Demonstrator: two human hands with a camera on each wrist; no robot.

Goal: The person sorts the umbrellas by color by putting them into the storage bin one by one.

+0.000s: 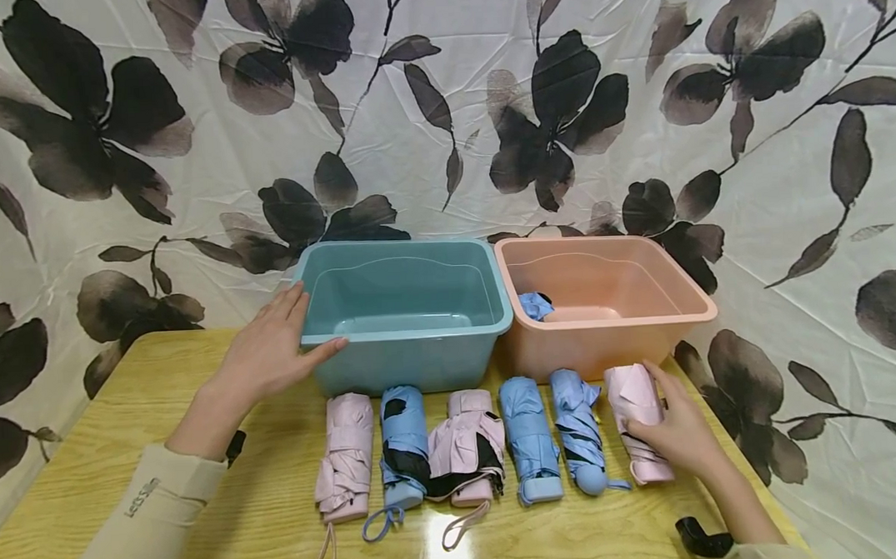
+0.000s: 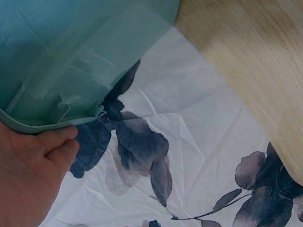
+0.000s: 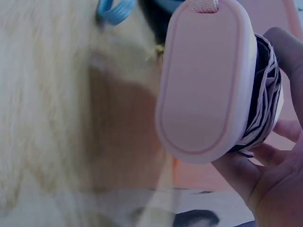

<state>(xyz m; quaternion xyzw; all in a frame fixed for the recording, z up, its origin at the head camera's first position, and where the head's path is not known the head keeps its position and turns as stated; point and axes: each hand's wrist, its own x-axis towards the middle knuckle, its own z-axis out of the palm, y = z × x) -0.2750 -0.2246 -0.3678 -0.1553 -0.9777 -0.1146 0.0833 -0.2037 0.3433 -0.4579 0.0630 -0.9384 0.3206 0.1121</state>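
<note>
My right hand (image 1: 680, 428) grips a folded pink umbrella (image 1: 636, 421) at the right end of a row, thumb on one side and fingers on the other. In the right wrist view, the umbrella's flat pink handle end (image 3: 203, 85) faces the camera, with dark-edged folds behind it. With fingers mostly straight, my left hand (image 1: 271, 346) rests against the left side of a teal bin (image 1: 406, 360), its thumb by the front rim. The left wrist view has the fingers (image 2: 59, 139) right at the bin's rim.
Left of the held umbrella lie folded umbrellas: pink (image 1: 348, 451), blue (image 1: 404, 448), pink with black (image 1: 466, 445), blue (image 1: 528, 438) and blue (image 1: 577, 432). A peach bin (image 1: 608, 343) beside the teal one contains a blue fabric item (image 1: 535, 306). Floral cloth (image 1: 441, 121) hangs behind the wooden table (image 1: 174, 366).
</note>
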